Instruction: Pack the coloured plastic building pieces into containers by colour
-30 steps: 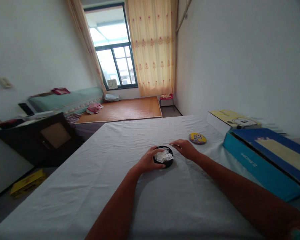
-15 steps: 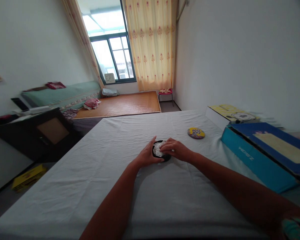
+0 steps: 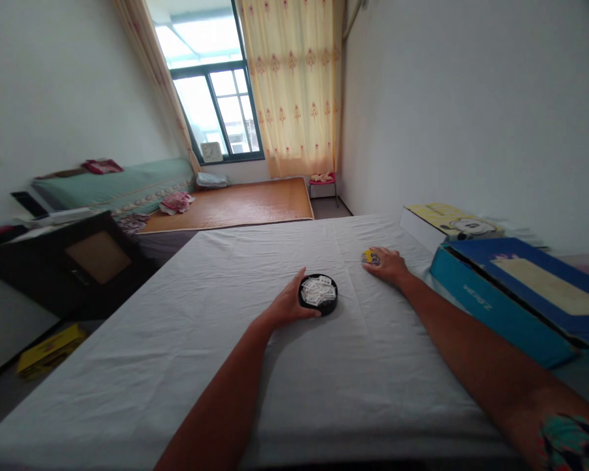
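A round black tin [image 3: 319,295] filled with small white tiles sits on the white sheet [image 3: 216,327] in front of me. My left hand [image 3: 288,305] cups the tin's left side, thumb and fingers curved against its rim. My right hand [image 3: 387,263] lies flat on the round yellow lid [image 3: 368,256], covering most of it, to the right of the tin.
A blue box [image 3: 510,294] and a white and yellow cartoon box [image 3: 446,222] lie along the right wall. A dark cabinet [image 3: 73,261] stands to the left. Beyond are a bed with a mat [image 3: 240,203], a small red stool [image 3: 322,180] and a curtained window [image 3: 220,111].
My right hand left the tin and moved right onto the yellow lid. My left hand stayed at the tin's side.
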`<control>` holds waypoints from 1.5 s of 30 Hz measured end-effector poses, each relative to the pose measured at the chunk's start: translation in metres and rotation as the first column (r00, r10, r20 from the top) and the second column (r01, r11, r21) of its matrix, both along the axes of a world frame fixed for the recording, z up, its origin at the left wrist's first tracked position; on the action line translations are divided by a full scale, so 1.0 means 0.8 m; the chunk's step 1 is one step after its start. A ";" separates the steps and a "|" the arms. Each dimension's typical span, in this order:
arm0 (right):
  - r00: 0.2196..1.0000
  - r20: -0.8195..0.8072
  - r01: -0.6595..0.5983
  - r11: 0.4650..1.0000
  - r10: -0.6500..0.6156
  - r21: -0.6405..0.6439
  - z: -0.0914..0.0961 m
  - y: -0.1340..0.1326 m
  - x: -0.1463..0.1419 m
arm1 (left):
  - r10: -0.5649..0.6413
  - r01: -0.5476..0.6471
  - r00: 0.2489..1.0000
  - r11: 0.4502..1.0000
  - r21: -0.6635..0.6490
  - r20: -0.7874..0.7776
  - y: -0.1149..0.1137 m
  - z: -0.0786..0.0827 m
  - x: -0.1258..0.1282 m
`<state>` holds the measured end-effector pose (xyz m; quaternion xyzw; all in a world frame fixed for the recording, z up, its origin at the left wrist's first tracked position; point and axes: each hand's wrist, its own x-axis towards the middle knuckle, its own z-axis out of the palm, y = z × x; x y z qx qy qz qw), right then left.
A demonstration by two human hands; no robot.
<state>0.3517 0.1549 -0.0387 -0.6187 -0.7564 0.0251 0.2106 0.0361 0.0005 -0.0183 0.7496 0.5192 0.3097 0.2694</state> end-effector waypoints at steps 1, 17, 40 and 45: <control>0.994 -0.054 -0.096 0.995 0.097 0.031 0.006 -0.006 -0.009 | -0.004 0.004 1.000 1.000 -0.010 -0.005 0.000 0.000 -0.002; 0.635 0.008 -0.763 0.626 0.772 0.164 0.028 -0.124 -0.134 | 0.054 -0.059 0.991 0.998 -0.034 -0.121 0.007 -0.010 -0.012; 0.885 0.142 0.449 0.894 -0.443 -0.009 0.043 0.044 0.053 | 0.033 -0.011 0.989 0.988 0.151 -0.142 0.014 -0.023 -0.018; 0.992 0.124 -0.009 0.995 -0.003 0.095 0.042 -0.001 -0.022 | -0.002 0.042 0.980 0.980 0.195 -0.199 0.011 -0.020 -0.006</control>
